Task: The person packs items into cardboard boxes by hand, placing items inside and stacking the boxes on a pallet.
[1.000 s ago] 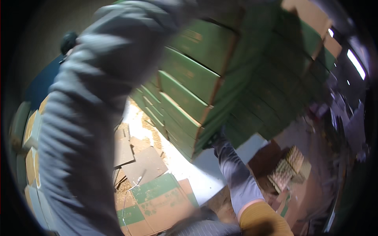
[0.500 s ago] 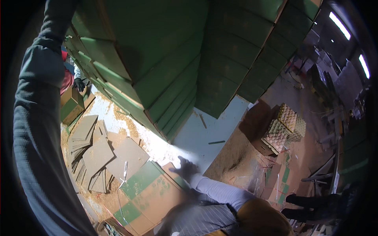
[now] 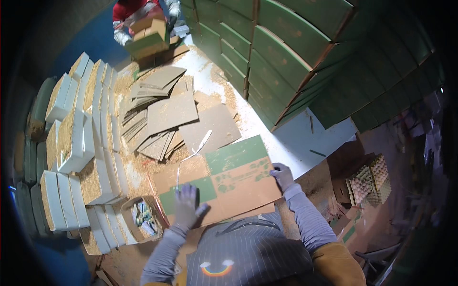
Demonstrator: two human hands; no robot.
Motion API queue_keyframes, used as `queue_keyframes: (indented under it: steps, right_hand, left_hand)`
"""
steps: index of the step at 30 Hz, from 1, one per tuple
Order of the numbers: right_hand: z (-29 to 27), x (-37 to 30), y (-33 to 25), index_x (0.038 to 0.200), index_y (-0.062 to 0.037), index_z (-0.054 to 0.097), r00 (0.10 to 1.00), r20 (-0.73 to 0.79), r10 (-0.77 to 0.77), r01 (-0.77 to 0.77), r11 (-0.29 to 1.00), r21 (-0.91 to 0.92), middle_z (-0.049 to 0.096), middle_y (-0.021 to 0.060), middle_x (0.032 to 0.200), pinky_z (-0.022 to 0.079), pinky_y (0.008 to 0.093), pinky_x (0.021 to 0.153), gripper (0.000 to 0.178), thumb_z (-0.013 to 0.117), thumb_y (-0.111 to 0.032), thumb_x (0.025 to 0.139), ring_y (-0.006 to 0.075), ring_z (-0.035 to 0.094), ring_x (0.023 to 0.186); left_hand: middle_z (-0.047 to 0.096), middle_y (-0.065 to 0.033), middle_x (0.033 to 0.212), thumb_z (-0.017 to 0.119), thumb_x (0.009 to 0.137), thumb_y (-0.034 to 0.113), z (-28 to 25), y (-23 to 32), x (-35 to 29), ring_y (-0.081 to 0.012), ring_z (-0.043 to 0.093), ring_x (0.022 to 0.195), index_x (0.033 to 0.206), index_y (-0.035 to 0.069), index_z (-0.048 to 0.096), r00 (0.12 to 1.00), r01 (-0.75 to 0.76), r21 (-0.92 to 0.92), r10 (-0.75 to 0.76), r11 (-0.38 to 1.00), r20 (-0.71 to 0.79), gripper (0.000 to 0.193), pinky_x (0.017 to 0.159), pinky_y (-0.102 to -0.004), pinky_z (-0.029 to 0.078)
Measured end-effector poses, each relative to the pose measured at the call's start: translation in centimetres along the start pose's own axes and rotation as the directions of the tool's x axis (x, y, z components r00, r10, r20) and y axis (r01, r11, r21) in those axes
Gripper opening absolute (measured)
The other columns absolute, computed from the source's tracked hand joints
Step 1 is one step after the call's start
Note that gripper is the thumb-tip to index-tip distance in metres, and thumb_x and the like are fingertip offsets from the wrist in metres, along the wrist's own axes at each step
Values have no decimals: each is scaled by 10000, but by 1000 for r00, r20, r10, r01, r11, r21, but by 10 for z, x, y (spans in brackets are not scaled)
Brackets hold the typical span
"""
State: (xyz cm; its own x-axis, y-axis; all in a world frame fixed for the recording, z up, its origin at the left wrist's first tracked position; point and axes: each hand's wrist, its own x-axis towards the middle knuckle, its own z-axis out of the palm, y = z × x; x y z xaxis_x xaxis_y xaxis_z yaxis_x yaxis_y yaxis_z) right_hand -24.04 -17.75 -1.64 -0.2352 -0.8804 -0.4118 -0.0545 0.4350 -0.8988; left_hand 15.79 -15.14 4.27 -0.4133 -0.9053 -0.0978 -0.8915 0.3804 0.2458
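Note:
A flattened cardboard box (image 3: 243,183), brown with green panels, lies in front of me. My left hand (image 3: 187,208), in a grey glove, rests on its left part with the fingers spread. At the right edge of that cardboard is my right hand (image 3: 283,176), also gloved, its fingers bent round the edge. More flat cardboard shows beneath the near side. Just beyond lie loose brown cardboard sheets (image 3: 172,112) in an untidy pile, with a white tool (image 3: 204,141) trailing a pale cord beside them.
Green cartons (image 3: 281,52) are stacked high at the far right. White blocks with husk-covered faces (image 3: 71,138) stand in rows on the left. An open box of small packets (image 3: 143,219) sits by my left arm. Egg trays (image 3: 367,183) stand right. Beyond, a co-worker holds an open carton (image 3: 149,40).
My left arm, raised beside the carton stack before, has come down, and its hand now lies on the cardboard. My right hand has taken hold of the cardboard's edge. The view has swung left.

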Motion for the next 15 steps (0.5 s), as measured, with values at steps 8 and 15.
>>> queue_keyframes:
  steps: [8,15]
  right_hand:
    - [-40,-6,-124,1310,31,472,976,212,-39,59,994,-89,602,127,1123,488,264,824,514,596,-37,815,156,586,933]
    - [63,-122,-271,1313,-125,518,403,644,-650,812,-72,-580,583,125,1234,355,424,1078,472,636,-238,871,311,540,1146]
  left_hand:
    - [535,-125,1248,669,821,266,-80,47,-51,-288,530,1130,1264,69,510,984,-124,142,140,982,-113,510,965,-409,427]
    - [694,-136,896,628,876,383,-221,28,-49,-260,664,811,1084,72,679,992,115,-177,-106,977,62,377,746,-361,518]
